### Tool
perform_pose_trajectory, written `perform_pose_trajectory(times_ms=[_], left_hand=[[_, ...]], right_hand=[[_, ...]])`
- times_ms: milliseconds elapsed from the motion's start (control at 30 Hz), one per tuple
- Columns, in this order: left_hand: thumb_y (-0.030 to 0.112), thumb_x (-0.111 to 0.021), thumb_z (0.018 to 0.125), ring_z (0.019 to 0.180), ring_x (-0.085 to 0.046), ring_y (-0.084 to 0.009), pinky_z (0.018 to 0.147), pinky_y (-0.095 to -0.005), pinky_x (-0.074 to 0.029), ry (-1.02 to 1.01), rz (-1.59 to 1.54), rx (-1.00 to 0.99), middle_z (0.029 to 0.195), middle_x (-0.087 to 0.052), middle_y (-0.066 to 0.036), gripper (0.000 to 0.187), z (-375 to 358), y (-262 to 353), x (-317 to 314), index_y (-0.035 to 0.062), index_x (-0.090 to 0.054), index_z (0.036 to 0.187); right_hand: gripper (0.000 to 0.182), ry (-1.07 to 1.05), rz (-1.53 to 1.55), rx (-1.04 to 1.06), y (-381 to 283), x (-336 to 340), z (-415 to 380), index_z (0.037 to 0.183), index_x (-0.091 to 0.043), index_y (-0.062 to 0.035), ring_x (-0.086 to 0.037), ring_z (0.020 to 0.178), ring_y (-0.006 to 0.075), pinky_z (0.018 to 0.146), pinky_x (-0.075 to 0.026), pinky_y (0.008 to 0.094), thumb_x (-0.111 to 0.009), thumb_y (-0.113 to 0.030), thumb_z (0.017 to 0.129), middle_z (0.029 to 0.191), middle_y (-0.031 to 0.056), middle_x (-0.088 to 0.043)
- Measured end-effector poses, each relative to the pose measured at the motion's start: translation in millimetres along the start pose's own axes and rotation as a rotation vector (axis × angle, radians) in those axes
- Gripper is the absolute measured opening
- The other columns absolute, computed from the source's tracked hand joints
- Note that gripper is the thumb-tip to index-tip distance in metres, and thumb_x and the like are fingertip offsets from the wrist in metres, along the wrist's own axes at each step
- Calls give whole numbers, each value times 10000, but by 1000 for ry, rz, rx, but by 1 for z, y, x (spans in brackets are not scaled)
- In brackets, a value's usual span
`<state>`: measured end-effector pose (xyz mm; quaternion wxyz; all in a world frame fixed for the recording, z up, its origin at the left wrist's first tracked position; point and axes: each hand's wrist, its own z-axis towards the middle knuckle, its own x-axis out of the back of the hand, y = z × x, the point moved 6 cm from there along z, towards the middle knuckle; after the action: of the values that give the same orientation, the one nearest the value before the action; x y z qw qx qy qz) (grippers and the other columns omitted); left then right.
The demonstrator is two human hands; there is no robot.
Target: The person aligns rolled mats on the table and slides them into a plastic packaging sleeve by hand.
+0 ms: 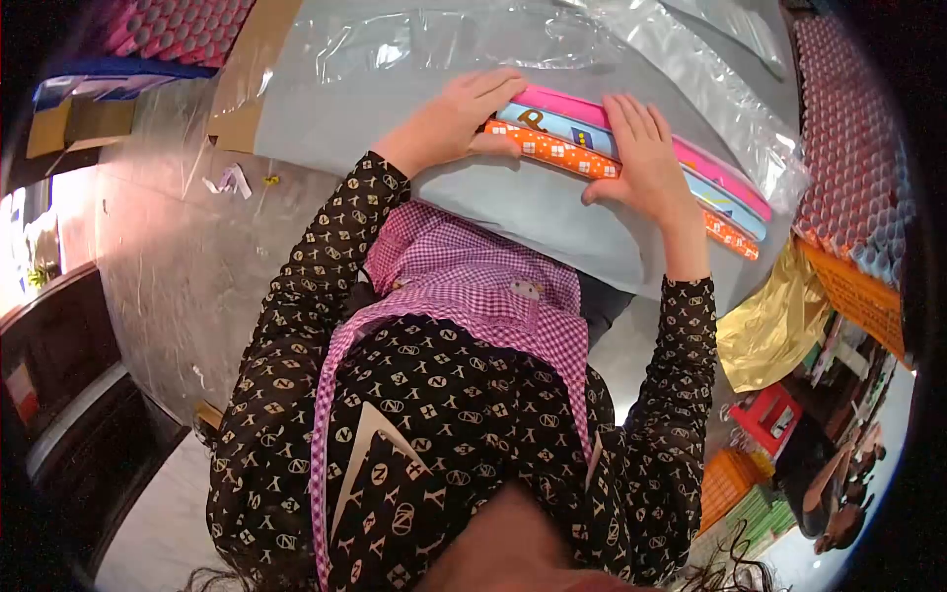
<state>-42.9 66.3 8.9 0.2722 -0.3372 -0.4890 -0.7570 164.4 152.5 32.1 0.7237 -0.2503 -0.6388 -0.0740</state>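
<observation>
Three wrapping paper rolls lie side by side on a grey-covered table: a pink roll, a light blue roll and an orange roll with white motifs. My left hand grips their left end, fingers over the far pink side and thumb on the near orange side. Across their middle lies my right hand, fingers reaching to the pink roll and thumb against the near edge. My palms hide parts of the rolls.
Clear plastic film lies beyond the rolls. Stacked rolls stand at the right above an orange crate, and more pink rolls at the upper left. Gold sheeting hangs at the table's right side. Scraps litter the floor.
</observation>
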Motion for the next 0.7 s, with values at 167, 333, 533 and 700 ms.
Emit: perform_pose_trajectory(times_ms=[167,333,533,700], left_hand=[[409,-757,763,1221,-494,-349,1029,-420,-411,52,17,-42,1359,-501,-162,717,1,7,5,19,-502,1308],[430,-741,772,1224,-480,-358,1032,-433,-395,30,64,-40,1366,-490,-168,746,2,10,5,17,-471,1331],[393,-681,844,1254,-445,-380,1072,-441,-345,181,66,71,1386,-455,-201,717,-2,16,3,-14,-415,1370],[392,-460,1012,1331,-401,-333,1110,-397,-307,488,-475,281,1443,-404,-201,613,-15,3,-1,-20,-327,1446]], right_hand=[[1186,16,39,8,4,-5,0,1427,-342,14,-400,1318,360,1130,-283,477,-853,-477,477,1392,194,-453],[1090,36,77,1,3,-7,0,1405,-383,-4,-450,1257,357,1077,-336,466,-862,-407,513,1342,182,-488],[1021,25,102,-15,2,-6,1,1386,-411,-19,-448,1262,354,1063,-354,456,-854,-358,531,1339,177,-489],[1018,30,112,-15,1,-4,1,1381,-416,-19,-445,1265,355,1058,-357,453,-857,-369,533,1342,181,-488]])
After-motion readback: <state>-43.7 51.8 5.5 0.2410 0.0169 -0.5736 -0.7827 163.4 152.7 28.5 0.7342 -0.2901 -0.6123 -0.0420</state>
